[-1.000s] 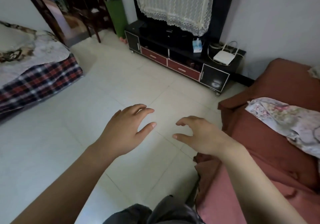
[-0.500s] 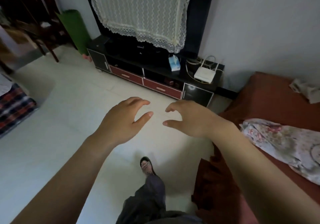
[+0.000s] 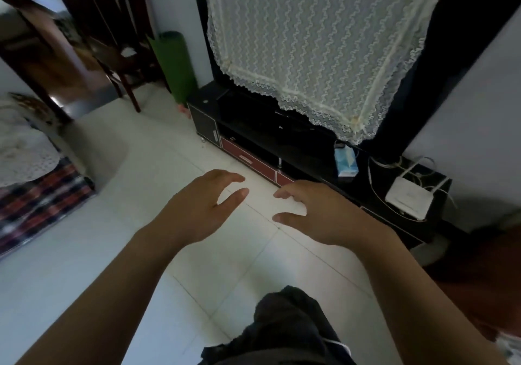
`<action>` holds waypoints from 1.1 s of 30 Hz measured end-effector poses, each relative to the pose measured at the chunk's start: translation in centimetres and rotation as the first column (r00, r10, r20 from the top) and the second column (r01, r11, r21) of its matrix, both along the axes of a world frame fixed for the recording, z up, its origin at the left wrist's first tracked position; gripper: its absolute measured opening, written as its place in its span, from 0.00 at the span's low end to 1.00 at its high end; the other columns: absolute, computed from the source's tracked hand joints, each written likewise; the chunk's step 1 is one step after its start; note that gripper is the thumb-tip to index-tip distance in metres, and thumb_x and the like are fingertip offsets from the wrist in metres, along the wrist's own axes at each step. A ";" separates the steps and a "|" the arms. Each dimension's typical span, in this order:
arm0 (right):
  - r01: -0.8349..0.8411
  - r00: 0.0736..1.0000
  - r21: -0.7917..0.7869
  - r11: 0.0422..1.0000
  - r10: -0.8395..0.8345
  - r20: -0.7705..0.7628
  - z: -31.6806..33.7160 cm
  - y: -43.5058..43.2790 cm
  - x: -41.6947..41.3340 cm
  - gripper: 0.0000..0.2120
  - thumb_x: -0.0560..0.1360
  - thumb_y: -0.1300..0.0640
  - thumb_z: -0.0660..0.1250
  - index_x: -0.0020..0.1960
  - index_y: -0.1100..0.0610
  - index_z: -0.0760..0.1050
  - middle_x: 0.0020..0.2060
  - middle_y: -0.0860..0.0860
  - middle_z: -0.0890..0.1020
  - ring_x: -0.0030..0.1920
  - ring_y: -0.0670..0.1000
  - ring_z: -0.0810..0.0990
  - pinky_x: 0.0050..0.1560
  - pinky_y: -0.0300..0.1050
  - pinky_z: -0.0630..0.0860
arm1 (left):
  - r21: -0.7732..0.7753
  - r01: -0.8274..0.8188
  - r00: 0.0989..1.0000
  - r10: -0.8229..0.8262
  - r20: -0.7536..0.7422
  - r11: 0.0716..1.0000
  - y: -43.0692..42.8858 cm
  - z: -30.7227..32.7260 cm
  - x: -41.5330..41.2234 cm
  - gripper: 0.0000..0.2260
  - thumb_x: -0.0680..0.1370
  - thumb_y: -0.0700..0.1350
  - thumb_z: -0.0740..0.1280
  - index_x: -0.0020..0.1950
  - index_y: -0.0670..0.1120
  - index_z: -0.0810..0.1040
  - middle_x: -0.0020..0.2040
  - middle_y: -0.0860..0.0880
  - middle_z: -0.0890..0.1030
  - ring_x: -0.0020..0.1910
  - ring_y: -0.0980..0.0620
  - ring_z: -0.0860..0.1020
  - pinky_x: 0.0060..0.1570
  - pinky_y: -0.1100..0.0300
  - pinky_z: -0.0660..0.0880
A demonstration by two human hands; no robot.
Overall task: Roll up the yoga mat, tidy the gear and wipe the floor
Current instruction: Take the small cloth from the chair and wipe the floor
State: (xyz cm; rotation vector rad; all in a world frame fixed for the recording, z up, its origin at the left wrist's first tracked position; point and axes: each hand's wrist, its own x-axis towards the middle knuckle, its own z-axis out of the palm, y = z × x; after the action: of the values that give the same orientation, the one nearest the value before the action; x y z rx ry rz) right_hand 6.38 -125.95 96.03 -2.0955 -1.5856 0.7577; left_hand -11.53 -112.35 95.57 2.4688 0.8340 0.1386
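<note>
One rolled yoga mat (image 3: 174, 66), standing upright

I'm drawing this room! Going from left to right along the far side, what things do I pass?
Plaid blanket → wooden chair → rolled green yoga mat → blue tissue box → white router.

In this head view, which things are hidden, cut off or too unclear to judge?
All in the head view:
- Whatever is behind the lace cloth: covered by it.
- The green yoga mat: far and dim; whether it is tied cannot be told.
- The bed: blurred, cut by the left edge.
- The red sofa: dark, cut by the right edge.
- The floor beneath the left hand and right hand: hidden by them and the arms.
</note>
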 end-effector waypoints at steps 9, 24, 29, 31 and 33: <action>-0.036 0.998 -0.015 0.999 0.035 -0.059 -2.4 20.6 11.4 0.20 0.73 0.45 0.68 0.63 0.48 0.71 0.59 0.43 0.75 0.55 0.38 0.70 0.50 0.29 0.66 | -0.036 -0.111 0.994 0.112 0.007 0.993 19.2 -2.7 9.2 0.26 0.74 0.62 0.52 0.68 0.53 0.68 0.67 0.54 0.70 0.64 0.56 0.69 0.61 0.63 0.63; -0.394 0.918 -0.079 0.916 0.388 -0.081 -2.7 59.8 16.7 0.21 0.74 0.43 0.66 0.64 0.48 0.70 0.60 0.43 0.73 0.59 0.43 0.71 0.56 0.37 0.67 | 0.007 -0.428 0.903 0.428 -0.028 0.904 51.2 -2.8 12.1 0.29 0.71 0.68 0.49 0.67 0.58 0.68 0.67 0.56 0.71 0.64 0.56 0.70 0.64 0.57 0.67; -0.520 0.854 -0.101 0.848 0.514 -0.080 -3.7 74.8 12.5 0.22 0.74 0.43 0.65 0.65 0.48 0.69 0.61 0.43 0.72 0.58 0.42 0.71 0.56 0.37 0.68 | 0.005 -0.546 0.838 0.546 0.006 0.838 63.5 -4.2 8.5 0.25 0.73 0.64 0.53 0.66 0.57 0.69 0.66 0.56 0.71 0.60 0.55 0.72 0.57 0.58 0.72; -0.531 0.847 -0.108 0.841 0.526 -0.073 -3.6 81.0 11.4 0.23 0.74 0.43 0.65 0.66 0.49 0.69 0.62 0.45 0.72 0.58 0.43 0.70 0.54 0.35 0.66 | 0.017 -0.553 0.833 0.553 -0.006 0.833 69.3 -4.1 7.3 0.25 0.74 0.65 0.52 0.66 0.56 0.69 0.66 0.55 0.71 0.61 0.54 0.72 0.58 0.55 0.72; -0.519 0.855 -0.116 0.847 0.515 -0.068 -2.7 86.8 10.8 0.23 0.74 0.44 0.65 0.67 0.50 0.69 0.63 0.46 0.72 0.57 0.42 0.70 0.53 0.35 0.66 | 0.033 -0.549 0.835 0.549 -0.022 0.835 75.0 -3.3 6.2 0.27 0.72 0.67 0.50 0.66 0.56 0.69 0.66 0.54 0.72 0.61 0.53 0.72 0.59 0.52 0.72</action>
State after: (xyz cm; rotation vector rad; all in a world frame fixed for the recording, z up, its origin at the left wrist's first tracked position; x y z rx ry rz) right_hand 17.16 -39.15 93.31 -1.7226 -2.1701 1.0902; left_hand -5.34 -37.38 92.28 2.1838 1.5489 0.3162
